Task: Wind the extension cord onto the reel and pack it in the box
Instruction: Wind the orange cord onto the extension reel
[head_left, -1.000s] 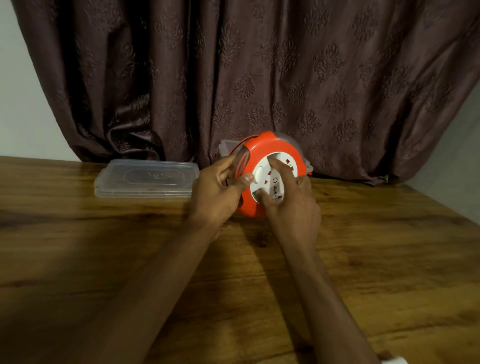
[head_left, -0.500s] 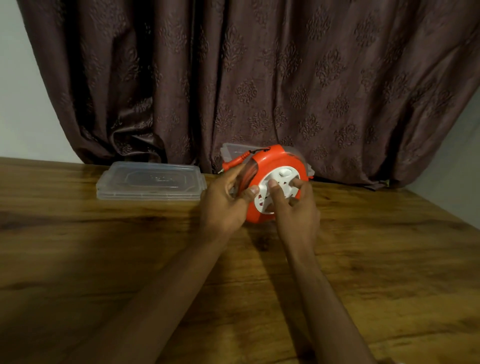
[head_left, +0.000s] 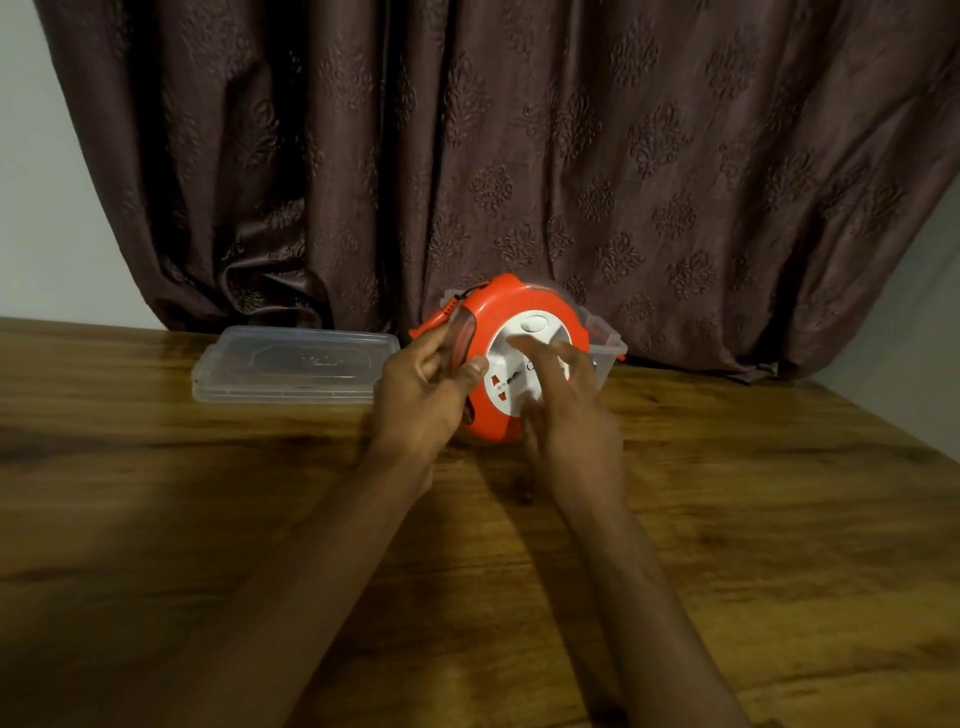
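An orange cord reel (head_left: 511, 306) with a white socket face (head_left: 511, 382) stands on edge on the wooden table (head_left: 208, 493), tilted toward me. My left hand (head_left: 421, 395) grips its left rim, thumb on the front face. My right hand (head_left: 569, 410) is blurred, its fingers spread over the white face. An orange plug end (head_left: 441, 318) sticks out at the reel's upper left. Directly behind the reel stands a clear plastic box (head_left: 605, 345), mostly hidden.
A clear plastic lid (head_left: 293, 364) lies flat on the table left of the reel. A dark patterned curtain (head_left: 519, 156) hangs right behind the table's far edge. The table's right edge runs diagonally at the far right.
My right hand has shifted across the white face, its fingers now spread and blurred. The left hand kept its grip on the rim.
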